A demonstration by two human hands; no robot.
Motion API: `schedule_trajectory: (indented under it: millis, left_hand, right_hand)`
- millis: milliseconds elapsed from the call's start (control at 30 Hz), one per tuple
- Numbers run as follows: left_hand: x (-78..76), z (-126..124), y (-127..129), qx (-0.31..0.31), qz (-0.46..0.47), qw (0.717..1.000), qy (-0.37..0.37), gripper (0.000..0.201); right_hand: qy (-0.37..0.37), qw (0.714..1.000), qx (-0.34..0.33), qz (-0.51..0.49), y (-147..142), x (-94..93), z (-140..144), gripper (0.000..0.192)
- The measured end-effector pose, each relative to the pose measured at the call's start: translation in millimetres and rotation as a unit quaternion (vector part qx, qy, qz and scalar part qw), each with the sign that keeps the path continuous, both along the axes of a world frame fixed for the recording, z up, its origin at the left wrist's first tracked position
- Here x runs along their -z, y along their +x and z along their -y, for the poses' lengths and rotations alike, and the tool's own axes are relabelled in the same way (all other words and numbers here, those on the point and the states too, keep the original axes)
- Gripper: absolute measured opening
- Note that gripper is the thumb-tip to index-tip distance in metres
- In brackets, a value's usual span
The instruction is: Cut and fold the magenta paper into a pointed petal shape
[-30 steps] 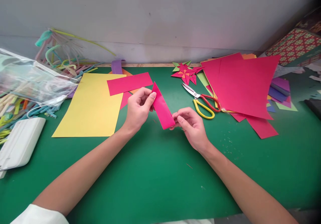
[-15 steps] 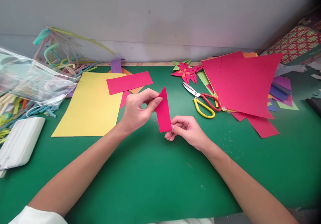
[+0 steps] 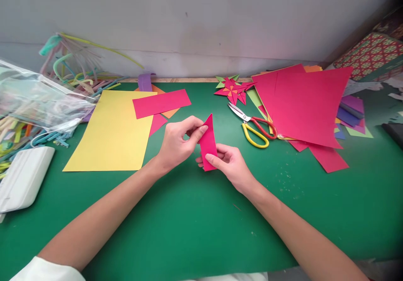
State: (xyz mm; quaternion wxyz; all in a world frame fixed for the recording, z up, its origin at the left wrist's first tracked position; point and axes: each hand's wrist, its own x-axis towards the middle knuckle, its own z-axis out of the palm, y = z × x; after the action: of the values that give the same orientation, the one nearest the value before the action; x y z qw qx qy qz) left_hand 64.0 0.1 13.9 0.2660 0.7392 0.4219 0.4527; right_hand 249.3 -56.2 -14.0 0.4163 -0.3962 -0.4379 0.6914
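Observation:
Between my hands, above the green tabletop, is a folded red paper strip (image 3: 209, 143) with a pointed upper end. My left hand (image 3: 182, 140) pinches it near the tip between thumb and bent fingers. Around its lower end my right hand (image 3: 231, 163) is closed, thumb on the front and fingers behind. To the right lie scissors (image 3: 252, 125) with one yellow and one red handle, blades slightly apart. A flat red paper strip (image 3: 162, 103) rests partly over a yellow sheet (image 3: 110, 132) to the left.
At the back stands a layered paper flower (image 3: 232, 90) in red, green and orange. Red sheets (image 3: 302, 104) are stacked at the right, with coloured scraps beside them. Pipe cleaners (image 3: 78, 77), a clear plastic bag (image 3: 37, 96) and a white device (image 3: 27, 178) occupy the left.
My right thumb and fingers have moved further over the strip's lower end. Both hands and the strip have shifted slightly, the strip a little right and down.

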Motion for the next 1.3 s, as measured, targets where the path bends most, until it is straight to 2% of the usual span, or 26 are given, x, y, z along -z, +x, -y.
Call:
schedule_trajectory:
  millis: [267,433,633,833,1133,1300]
  left_hand:
    - [-3.7,1,0,0.002,-0.030,0.999,0.033,0.017]
    - [-0.8,1,1,0.005,0.001,1.000,-0.012,0.018]
    - [5.5,5,7,0.019,0.025,0.998,-0.058,0.018]
    - [8.0,11,14,0.063,-0.008,0.997,-0.036,0.018]
    - [8.4,10,12,0.054,-0.011,0.998,-0.016,0.016]
    - [8.3,11,13,0.055,-0.011,0.998,-0.018,0.016]
  right_hand:
    - [-0.033,0.999,0.026,0.022,-4,4.5,4,0.043]
    - [-0.019,0.999,0.032,0.027,-3,5.0,3,0.040]
    - [-0.025,0.999,0.032,-0.008,-2,2.5,1,0.046]
    - [-0.024,0.999,0.041,0.014,1,2.8,1,0.043]
    - [-0.049,0.998,0.026,0.002,1,2.9,2,0.042]
    - [-0.050,0.998,0.044,0.008,0,5.2,4,0.040]
